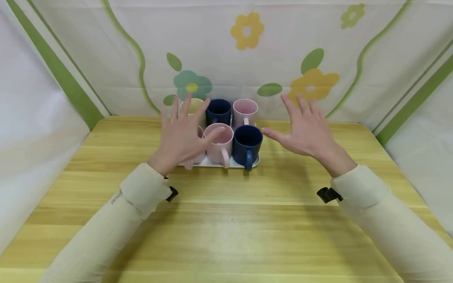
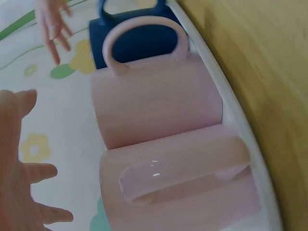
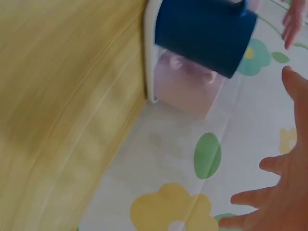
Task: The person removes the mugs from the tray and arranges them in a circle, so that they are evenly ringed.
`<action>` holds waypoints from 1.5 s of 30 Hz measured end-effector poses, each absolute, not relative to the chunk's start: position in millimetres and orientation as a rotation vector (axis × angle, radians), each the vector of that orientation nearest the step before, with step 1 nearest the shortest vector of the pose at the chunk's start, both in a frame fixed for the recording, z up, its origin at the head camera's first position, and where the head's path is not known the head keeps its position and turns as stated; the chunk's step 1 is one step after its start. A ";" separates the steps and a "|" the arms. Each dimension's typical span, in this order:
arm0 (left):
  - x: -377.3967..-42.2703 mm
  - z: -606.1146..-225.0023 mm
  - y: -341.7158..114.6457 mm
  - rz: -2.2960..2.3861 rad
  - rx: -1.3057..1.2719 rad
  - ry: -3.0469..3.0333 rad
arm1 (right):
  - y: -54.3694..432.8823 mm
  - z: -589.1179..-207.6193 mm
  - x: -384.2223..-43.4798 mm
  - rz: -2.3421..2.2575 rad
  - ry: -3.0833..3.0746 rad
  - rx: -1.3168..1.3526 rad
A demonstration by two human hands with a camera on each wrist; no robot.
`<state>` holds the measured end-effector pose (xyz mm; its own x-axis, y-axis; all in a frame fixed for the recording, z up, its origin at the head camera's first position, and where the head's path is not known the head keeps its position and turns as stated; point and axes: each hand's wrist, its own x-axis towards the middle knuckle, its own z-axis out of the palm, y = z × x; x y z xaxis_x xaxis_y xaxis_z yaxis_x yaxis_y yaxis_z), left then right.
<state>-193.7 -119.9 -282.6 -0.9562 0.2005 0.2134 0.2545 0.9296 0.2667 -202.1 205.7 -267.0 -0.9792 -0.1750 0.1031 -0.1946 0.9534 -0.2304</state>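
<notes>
Several mugs stand upright in two rows on a white tray (image 1: 236,164). Along the back are a pale yellow mug (image 1: 193,104), a navy mug (image 1: 218,107) and a pink mug (image 1: 245,108). In front stand a partly covered pink mug (image 2: 178,180), another pink mug (image 1: 214,152) and a navy mug (image 1: 242,151). My left hand (image 1: 181,136) hovers over the left mugs with fingers spread and holds nothing. To the right of the front navy mug, my right hand (image 1: 308,131) hangs spread and empty, its thumb near that mug's rim.
The tray stands on a wooden table (image 1: 226,220), near its back edge. Behind it hangs a white curtain (image 1: 219,51) with flowers and green bands. White cloth (image 1: 39,98) also closes off both sides.
</notes>
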 end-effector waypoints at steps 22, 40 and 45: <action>-178.1 -334.4 -215.9 -1.819 0.304 -2.538 | 193.7 -292.3 -167.0 1.958 -2.816 0.418; -185.7 -376.5 -231.1 -1.845 -0.074 -2.773 | 168.9 -334.9 -170.0 2.421 -2.721 0.248; -184.1 -375.1 -229.9 -1.806 -0.074 -2.795 | 158.8 -342.2 -168.6 2.457 -2.697 0.273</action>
<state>-184.1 -229.9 -375.1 -0.9817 0.1375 -0.1319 -0.0637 0.4153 0.9074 -168.6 158.8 -342.2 -0.8591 -0.4344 -0.2706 0.2290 0.1465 -0.9623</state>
